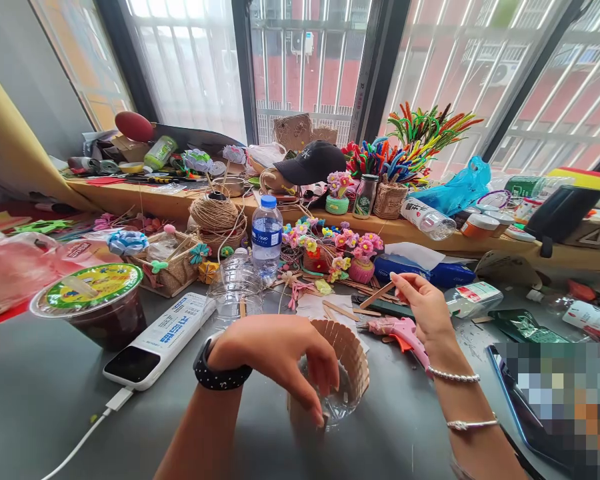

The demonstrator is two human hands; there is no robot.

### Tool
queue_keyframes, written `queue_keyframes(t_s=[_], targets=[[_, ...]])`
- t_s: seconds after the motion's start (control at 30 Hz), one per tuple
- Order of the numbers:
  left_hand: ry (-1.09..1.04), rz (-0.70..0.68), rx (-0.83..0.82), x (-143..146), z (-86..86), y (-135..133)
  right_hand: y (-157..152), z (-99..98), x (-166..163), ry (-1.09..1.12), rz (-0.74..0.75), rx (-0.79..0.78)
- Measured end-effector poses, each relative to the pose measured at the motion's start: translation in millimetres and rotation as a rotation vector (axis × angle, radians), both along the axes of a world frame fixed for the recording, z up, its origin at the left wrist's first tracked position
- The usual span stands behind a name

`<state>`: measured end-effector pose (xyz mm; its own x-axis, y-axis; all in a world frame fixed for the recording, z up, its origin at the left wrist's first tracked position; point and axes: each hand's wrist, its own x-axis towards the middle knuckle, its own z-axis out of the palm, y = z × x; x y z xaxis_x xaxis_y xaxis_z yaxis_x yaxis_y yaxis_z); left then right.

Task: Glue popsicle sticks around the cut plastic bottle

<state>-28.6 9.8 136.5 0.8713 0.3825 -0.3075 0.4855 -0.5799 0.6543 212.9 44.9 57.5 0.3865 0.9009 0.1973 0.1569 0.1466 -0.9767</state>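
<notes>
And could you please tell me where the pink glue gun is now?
In the head view, the pink glue gun lies on the grey table right of centre, between the stick-covered container and the person's right hand.

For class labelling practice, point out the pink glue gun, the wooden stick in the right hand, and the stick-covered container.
Pink glue gun (pixel 403 332), head view: its body.
Wooden stick (pixel 377 295), head view: its middle.
Stick-covered container (pixel 359 360), head view: its right wall.

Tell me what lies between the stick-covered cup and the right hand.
In the head view, a pink glue gun lies on the table between the stick-covered cup and the right hand.
</notes>
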Motion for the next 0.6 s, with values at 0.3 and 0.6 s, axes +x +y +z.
queue_keyframes(t_s=[0.3, 0.6], targets=[[0.023, 0.135, 0.152, -19, 12.5, -8, 13, -16.1, -14, -0.466, 0.249, -0.191], [-0.079, -0.043, 0.237, -6, 11.3, -29, 52, -13.4, -80, -1.079, 0.517, -0.302]])
